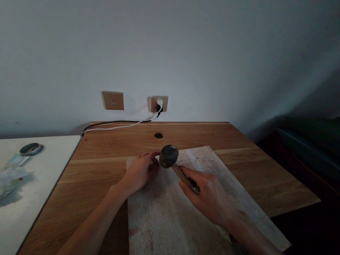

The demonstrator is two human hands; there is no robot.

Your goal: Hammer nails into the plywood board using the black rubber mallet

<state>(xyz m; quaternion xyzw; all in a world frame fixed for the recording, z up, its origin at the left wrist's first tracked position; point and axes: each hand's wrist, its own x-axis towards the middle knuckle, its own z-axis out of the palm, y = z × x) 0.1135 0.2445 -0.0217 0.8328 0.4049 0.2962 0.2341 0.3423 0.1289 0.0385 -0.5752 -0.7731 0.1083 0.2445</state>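
Note:
My right hand [209, 195] grips the wooden handle of a hammer [170, 159], whose dark metal head hangs just above a pale, scuffed wooden board [171, 228]. The board lies on a brown wooden desk [104, 153] and juts over its near edge. My left hand [141, 171] rests on the board's far left corner, fingers pinched together right beside the hammer head. What those fingers hold is too small to make out.
A white table [8, 217] with a round dark object [30, 148] and crumpled plastic [4, 184] stands at the left. Two wall sockets [136, 100] sit behind the desk, with a white cable [119, 126] plugged in. A dark green object [327, 143] lies low at the right.

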